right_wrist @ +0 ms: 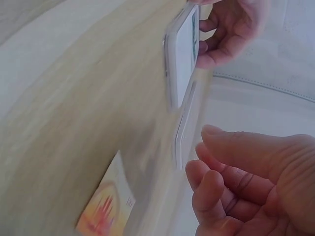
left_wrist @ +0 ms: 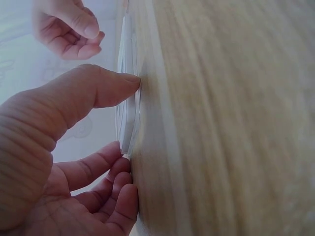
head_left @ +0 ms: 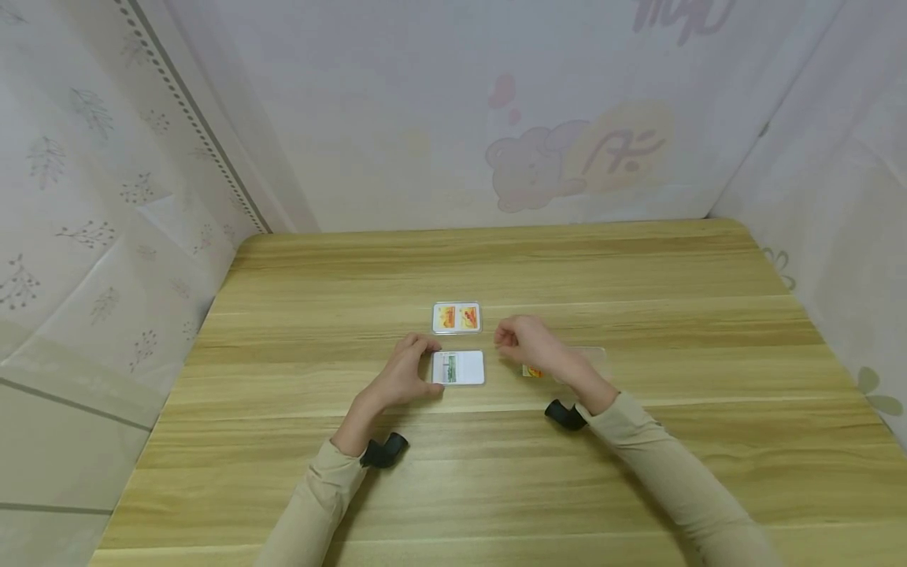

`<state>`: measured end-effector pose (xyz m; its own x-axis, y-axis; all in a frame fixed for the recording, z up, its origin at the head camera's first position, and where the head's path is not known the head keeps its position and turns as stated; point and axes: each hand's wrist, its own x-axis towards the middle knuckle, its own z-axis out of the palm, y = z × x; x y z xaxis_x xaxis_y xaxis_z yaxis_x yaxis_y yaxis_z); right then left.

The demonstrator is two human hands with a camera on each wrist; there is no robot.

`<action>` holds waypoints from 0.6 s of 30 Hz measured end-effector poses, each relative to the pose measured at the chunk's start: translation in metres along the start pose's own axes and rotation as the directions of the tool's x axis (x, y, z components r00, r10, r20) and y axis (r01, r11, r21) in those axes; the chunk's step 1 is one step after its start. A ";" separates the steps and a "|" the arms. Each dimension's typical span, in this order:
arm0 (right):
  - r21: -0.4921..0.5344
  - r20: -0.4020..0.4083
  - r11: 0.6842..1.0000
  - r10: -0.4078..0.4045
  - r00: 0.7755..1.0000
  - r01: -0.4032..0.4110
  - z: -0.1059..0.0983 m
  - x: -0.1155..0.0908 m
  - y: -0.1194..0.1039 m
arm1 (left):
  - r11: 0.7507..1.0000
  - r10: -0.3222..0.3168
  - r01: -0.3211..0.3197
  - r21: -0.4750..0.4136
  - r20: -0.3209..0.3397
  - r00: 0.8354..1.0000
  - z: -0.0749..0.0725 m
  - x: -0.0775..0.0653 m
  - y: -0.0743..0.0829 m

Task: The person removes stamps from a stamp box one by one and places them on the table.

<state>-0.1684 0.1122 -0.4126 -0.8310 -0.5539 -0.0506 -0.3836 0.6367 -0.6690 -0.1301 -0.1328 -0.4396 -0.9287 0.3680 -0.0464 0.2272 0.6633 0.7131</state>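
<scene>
My left hand holds a flat clear case with a white insert by its left end, the thumb at the near edge and the fingertips at the far edge. A greenish stamp-like picture shows in the case's left half; the right half is plain white. My right hand hovers right of the case, its fingers loosely curled with nothing visible between them. Below it lies a small orange-and-yellow stamp-like paper, partly hidden by the right hand and wrist in the head view.
Just beyond the held case lies a similar case with two orange pictures. A clear flat piece lies on the wooden table, partly under the right forearm. Patterned curtains enclose the table's back and sides.
</scene>
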 end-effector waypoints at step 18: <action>0.005 -0.006 0.999 -0.044 0.999 0.044 0.009 0.011 -0.015 | 1.000 -0.004 0.004 -0.009 0.000 1.000 0.000 0.000 0.000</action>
<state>-0.1680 0.0916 -0.4096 -0.8156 -0.5783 -0.0166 -0.4180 0.6088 -0.6742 -0.1303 -0.1323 -0.4395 -0.9298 0.3647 -0.0493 0.2202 0.6587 0.7195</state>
